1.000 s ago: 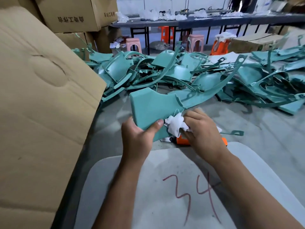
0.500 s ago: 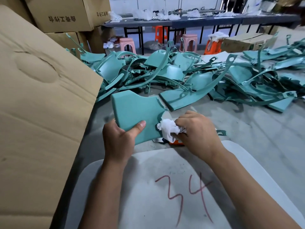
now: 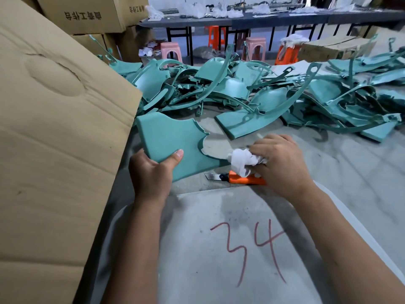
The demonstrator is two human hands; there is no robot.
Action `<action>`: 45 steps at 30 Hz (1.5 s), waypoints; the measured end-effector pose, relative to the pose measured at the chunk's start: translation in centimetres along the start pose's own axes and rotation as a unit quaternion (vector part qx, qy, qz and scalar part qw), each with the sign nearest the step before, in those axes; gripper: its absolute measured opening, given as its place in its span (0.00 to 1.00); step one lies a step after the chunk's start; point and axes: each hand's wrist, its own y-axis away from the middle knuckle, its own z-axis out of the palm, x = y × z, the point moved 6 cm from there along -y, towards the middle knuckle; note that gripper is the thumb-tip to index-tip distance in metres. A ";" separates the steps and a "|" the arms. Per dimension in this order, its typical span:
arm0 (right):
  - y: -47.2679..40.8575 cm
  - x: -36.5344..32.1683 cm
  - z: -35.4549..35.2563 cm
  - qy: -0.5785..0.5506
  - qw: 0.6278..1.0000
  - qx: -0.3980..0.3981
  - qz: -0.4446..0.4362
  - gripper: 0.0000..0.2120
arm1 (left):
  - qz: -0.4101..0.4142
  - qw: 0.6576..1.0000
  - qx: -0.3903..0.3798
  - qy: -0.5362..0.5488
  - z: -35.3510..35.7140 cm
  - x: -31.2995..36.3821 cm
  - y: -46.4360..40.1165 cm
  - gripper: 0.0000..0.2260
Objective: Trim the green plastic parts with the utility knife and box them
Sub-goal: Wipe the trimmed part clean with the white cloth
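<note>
Left hand (image 3: 151, 172) grips green part (image 3: 173, 145), thumb on top; right hand (image 3: 282, 163) pinches white rag (image 3: 243, 160) above utility knife (image 3: 241, 178).

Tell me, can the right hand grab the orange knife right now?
Probably yes. The utility knife lies on the table just under the right hand, nothing blocking it. But that hand already grips a white cloth, so it may need to drop or shift that first.

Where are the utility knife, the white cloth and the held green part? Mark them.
utility knife (image 3: 245, 180), head view, orange handle.
white cloth (image 3: 241, 160), head view, crumpled middle.
held green part (image 3: 171, 139), head view, flat face.
</note>
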 end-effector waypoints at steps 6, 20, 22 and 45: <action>2.1 5.0 -2.8 -0.339 0.856 0.324 0.218 0.07 | -0.056 0.995 0.037 0.071 -0.5 -0.5 -0.1 0.11; 0.9 -3.5 0.2 -0.286 0.919 0.251 0.107 0.18 | -0.012 0.998 -0.004 0.062 4.3 1.2 3.4 0.09; 0.3 -3.9 1.8 -0.229 0.958 0.131 0.113 0.24 | 0.027 0.999 -0.022 0.028 5.1 1.9 4.4 0.07; 0.8 -1.1 -2.0 -0.223 0.926 0.296 0.078 0.10 | 0.095 0.983 -0.156 -0.029 6.6 3.4 7.0 0.11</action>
